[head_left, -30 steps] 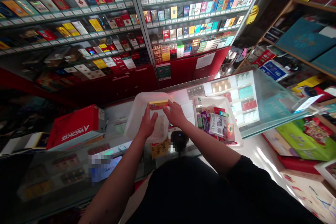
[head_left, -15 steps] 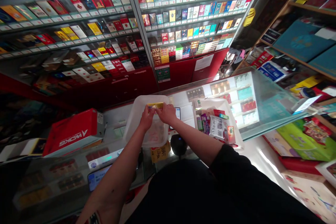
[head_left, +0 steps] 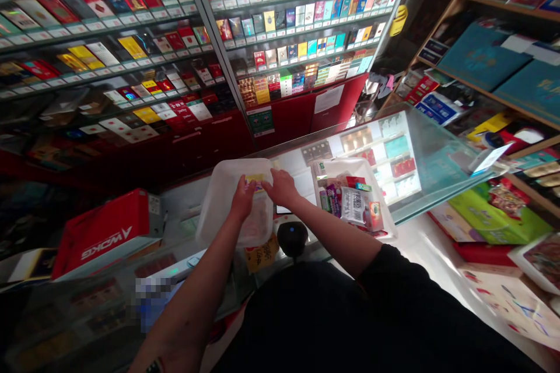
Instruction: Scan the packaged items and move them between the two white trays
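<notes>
Over a translucent plastic tub (head_left: 214,204) on the glass counter, my left hand (head_left: 243,197) holds a small yellow packet (head_left: 255,178) by its left end. My right hand (head_left: 280,187) is at the packet's right side, above the tub's right rim, with its fingers apart; it appears not to grip the packet. A white tray (head_left: 387,215) of mixed small packets (head_left: 352,205) sits to the right. Just below my right hand is a black rounded device (head_left: 292,238). Some pale reddish items show dimly in the tub.
A red shoe-type box (head_left: 105,233) lies left on the counter. Glass shelves of cigarette packs (head_left: 262,20) rise beyond it. Wooden shelves with teal boxes (head_left: 485,58) stand right. A yellow handwritten card (head_left: 262,255) is below the tub.
The right hand's fingers have opened away from the packet, while the left still holds it. The packet now sits slightly lower against the tub. The whole view has shifted a little.
</notes>
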Available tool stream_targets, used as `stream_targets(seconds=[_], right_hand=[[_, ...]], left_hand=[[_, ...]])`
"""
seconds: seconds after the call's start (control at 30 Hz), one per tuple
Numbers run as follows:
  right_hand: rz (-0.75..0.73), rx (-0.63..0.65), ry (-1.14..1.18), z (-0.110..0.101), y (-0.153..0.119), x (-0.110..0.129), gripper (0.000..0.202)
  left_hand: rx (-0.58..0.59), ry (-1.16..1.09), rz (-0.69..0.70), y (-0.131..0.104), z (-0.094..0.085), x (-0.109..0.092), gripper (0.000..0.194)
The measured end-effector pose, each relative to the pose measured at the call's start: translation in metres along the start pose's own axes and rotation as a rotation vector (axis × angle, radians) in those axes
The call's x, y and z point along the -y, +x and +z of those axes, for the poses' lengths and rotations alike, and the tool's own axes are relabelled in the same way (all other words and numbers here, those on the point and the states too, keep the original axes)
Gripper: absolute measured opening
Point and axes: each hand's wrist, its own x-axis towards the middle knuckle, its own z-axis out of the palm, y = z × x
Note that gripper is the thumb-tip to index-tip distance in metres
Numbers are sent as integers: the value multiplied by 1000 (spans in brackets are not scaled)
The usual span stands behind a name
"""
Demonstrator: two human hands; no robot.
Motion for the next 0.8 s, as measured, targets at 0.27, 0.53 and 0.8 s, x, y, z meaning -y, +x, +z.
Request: stream_targets(seconds=[0.27, 0.53, 0.8], right_hand=[[-20, -197, 15, -44, -22, -64, 45], [74, -317, -59, -78, -57, -135, 42], [214, -427, -157, -88, -132, -184, 39]], left_hand=[[35, 11, 170, -14, 30, -58, 72], [179, 101, 377, -46, 65, -112, 61], [409, 383, 665, -72, 106, -142, 52]])
